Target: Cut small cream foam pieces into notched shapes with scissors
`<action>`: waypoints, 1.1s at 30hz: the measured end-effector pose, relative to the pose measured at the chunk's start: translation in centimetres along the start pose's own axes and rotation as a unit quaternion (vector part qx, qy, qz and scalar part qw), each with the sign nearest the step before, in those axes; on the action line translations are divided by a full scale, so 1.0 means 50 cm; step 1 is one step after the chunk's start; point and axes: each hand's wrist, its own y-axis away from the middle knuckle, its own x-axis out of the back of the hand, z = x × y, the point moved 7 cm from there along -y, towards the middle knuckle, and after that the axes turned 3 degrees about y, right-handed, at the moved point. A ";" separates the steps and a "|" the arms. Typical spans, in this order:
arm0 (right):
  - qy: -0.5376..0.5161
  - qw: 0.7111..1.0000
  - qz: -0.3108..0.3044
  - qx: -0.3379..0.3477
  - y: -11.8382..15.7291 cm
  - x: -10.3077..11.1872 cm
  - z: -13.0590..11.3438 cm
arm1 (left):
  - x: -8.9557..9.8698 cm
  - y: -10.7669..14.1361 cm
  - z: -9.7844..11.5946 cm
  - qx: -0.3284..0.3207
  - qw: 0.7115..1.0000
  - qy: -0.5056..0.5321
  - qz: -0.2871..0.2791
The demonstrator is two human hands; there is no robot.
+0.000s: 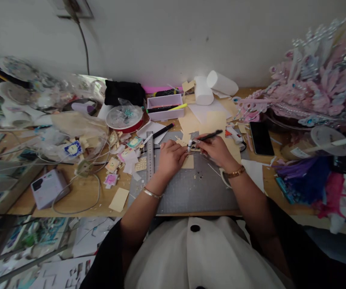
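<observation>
My right hand (214,150) is closed on a slim black pen (211,135), which slants up to the right out of its fingers. My left hand (172,157) rests with fingers curled together just across from it. Between the fingertips of both hands stands a small white cylinder (189,145) with a dark band; what the left fingers pinch is hidden. Under the hands lies a small square of cream card (187,162) on the grey cutting mat (191,198). A metal ruler (150,156) lies upright on the mat, left of my left hand.
A lilac tray (166,114) with markers stands behind the hands. Small decorated card pieces (111,179) are scattered left. A phone (261,138) and a glue gun (235,135) lie right, below pink beaded ornaments (311,88). Cables (97,192) trail across the left side.
</observation>
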 end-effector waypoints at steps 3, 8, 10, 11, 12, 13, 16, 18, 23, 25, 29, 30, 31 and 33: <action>0.076 0.996 -0.037 0.020 -0.051 -0.018 -0.003 | 0.000 0.000 -0.002 0.004 1.000 -0.002 0.002; 0.185 0.972 -0.123 0.076 -0.099 -0.078 0.003 | 0.002 -0.002 -0.001 0.004 1.000 -0.010 0.005; 0.190 0.965 -0.162 0.084 -0.103 -0.097 0.013 | 0.002 -0.002 -0.002 0.006 1.000 -0.009 0.005; 0.191 0.962 -0.175 0.083 -0.104 -0.102 0.018 | 0.002 -0.003 -0.002 0.006 1.000 -0.008 0.004; 0.190 0.961 -0.183 0.082 -0.104 -0.106 0.023 | 0.001 -0.003 -0.002 0.006 1.000 -0.007 0.003; 0.187 0.961 -0.188 0.081 -0.104 -0.108 0.028 | 0.001 -0.003 -0.002 0.005 1.000 -0.006 0.004; 0.176 0.962 -0.195 0.078 -0.103 -0.108 0.036 | -0.001 -0.002 -0.003 -0.002 1.000 -0.007 0.006; 0.178 0.959 -0.207 0.075 -0.103 -0.109 0.040 | -0.003 -0.002 -0.004 -0.003 1.000 -0.004 0.008; 0.209 0.946 -0.240 0.070 -0.105 -0.116 0.045 | -0.006 -0.001 -0.007 -0.006 1.000 0.001 0.017; 0.217 0.942 -0.246 0.069 -0.105 -0.117 0.045 | -0.005 0.000 -0.006 -0.012 1.000 -0.001 0.021; 0.220 0.939 -0.256 0.069 -0.103 -0.119 0.041 | -0.002 0.000 -0.004 -0.021 0.999 0.000 0.036; 0.220 0.938 -0.260 0.068 -0.102 -0.119 0.039 | -0.001 0.000 -0.004 -0.022 0.999 0.001 0.037; 0.220 0.937 -0.264 0.067 -0.102 -0.120 0.038 | -0.001 0.000 -0.004 -0.022 0.999 0.002 0.037; 0.220 0.935 -0.271 0.065 -0.102 -0.121 0.036 | -0.003 -0.001 -0.005 -0.018 0.999 0.005 0.032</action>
